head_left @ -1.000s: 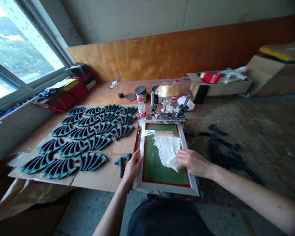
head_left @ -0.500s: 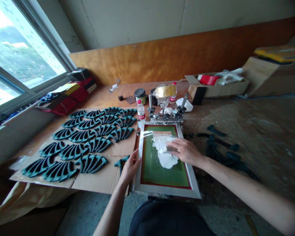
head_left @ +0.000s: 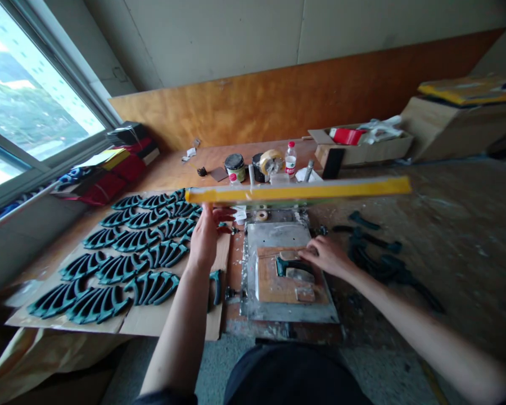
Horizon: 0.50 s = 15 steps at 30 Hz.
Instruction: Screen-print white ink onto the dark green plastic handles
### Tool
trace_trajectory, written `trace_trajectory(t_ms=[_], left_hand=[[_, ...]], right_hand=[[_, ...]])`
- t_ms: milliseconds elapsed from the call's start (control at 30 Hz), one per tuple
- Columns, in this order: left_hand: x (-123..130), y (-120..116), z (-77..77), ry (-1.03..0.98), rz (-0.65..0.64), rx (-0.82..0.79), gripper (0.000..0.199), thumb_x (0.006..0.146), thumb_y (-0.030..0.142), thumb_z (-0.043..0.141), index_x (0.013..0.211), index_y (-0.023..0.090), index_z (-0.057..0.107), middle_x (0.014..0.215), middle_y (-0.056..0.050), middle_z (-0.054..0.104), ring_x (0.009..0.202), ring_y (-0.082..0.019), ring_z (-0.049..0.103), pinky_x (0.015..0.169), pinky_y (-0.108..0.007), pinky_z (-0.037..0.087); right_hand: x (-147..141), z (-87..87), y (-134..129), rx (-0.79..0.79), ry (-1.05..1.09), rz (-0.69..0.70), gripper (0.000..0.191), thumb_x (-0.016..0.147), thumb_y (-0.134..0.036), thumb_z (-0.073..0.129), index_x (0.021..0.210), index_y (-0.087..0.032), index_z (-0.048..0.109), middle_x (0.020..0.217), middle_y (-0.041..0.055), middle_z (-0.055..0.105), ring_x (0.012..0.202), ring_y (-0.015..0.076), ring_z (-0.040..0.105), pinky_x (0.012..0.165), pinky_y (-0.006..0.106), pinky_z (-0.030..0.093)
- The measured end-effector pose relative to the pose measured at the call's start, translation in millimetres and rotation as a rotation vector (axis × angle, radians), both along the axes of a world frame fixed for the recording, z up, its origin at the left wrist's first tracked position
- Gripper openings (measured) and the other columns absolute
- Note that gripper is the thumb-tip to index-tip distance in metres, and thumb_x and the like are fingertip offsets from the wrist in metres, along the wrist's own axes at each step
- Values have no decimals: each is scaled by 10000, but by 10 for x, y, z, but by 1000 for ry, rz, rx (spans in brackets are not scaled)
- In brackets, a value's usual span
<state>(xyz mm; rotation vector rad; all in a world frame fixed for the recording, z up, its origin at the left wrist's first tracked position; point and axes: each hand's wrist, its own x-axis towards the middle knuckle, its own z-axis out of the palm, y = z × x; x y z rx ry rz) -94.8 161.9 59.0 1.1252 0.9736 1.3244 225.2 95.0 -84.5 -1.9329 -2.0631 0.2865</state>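
My left hand (head_left: 205,239) grips the raised yellow-edged screen frame (head_left: 297,191) from below, while my right fingers (head_left: 310,254), loosely curled, touch the dark teal plastic piece (head_left: 293,269) lying crosswise on the plate directly beneath it.

A worn, paint-flecked wooden tabletop (head_left: 447,225) is carrying a flat sheet of brown cardboard (head_left: 160,318) on its left side. A grey metal base plate (head_left: 278,309) is lying at the middle. Dark teal curved plastic pieces (head_left: 379,261) are lying loose to the right, and an open cardboard box (head_left: 362,151) is sitting near the back edge.
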Motion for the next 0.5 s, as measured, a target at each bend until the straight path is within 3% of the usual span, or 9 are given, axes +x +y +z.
trace_trajectory(t_ms=[100, 167, 200, 267, 300, 367, 433, 500], left_hand=[[140, 12, -13, -59, 97, 11, 555, 850, 655, 460, 1159, 202, 549, 958, -74, 701, 795, -149, 659, 566, -197, 475], [233, -202, -237, -39, 79, -107, 598, 820, 664, 505, 1169, 182, 561, 954, -89, 707, 759, -151, 663, 561, -204, 477], [286, -365, -408, -4, 1, -230, 633, 796, 678, 527, 1149, 156, 585, 948, -111, 711, 740, -162, 668, 549, -211, 475], [399, -740, -802, 100, -339, -597, 727, 724, 723, 577, 1104, 105, 626, 963, -181, 713, 759, -227, 688, 520, -243, 476], [448, -921, -992, 102, -383, -706, 751, 721, 740, 560, 1141, 120, 616, 1013, -190, 707, 821, -257, 693, 536, -262, 489], [482, -1192, -1298, 19, -361, -790, 725, 734, 737, 547, 1144, 141, 604, 1037, -176, 705, 910, -274, 687, 597, -290, 516], [359, -1289, -1487, -20, -250, -787, 657, 739, 701, 573, 1094, 150, 600, 995, -146, 716, 882, -254, 694, 610, -288, 518], [37, -1231, -1609, 75, -120, -764, 588, 738, 670, 592, 1016, 151, 593, 921, -117, 726, 765, -226, 703, 564, -270, 503]], right_hand=[[-310, -216, -168, -50, -109, 66, 252, 881, -417, 580, 792, -182, 588, 913, 97, 639, 914, 241, 591, 773, 326, 449], [-512, -198, -242, -81, -125, 6, 177, 910, -329, 554, 830, -171, 568, 869, 102, 651, 844, 220, 610, 725, 305, 445], [-621, -160, -287, -79, -109, -38, 159, 926, -306, 530, 850, -170, 560, 839, 98, 652, 803, 210, 614, 700, 297, 442], [-869, -67, -407, -11, -43, -99, 144, 945, -296, 499, 879, -177, 545, 824, 88, 645, 784, 206, 609, 685, 296, 443], [-999, -26, -475, 43, 2, -90, 126, 945, -289, 501, 888, -182, 539, 845, 85, 639, 811, 211, 604, 701, 302, 447], [-1192, 33, -585, 134, 100, 63, 92, 932, -268, 527, 877, -195, 538, 878, 69, 628, 872, 213, 586, 750, 310, 452], [-1169, 56, -606, 130, 158, 246, 106, 933, -256, 530, 848, -202, 560, 881, 44, 625, 893, 195, 574, 787, 298, 446], [-848, 42, -517, 40, 107, 178, 162, 956, -274, 494, 861, -217, 612, 903, 26, 635, 906, 170, 574, 809, 275, 435]])
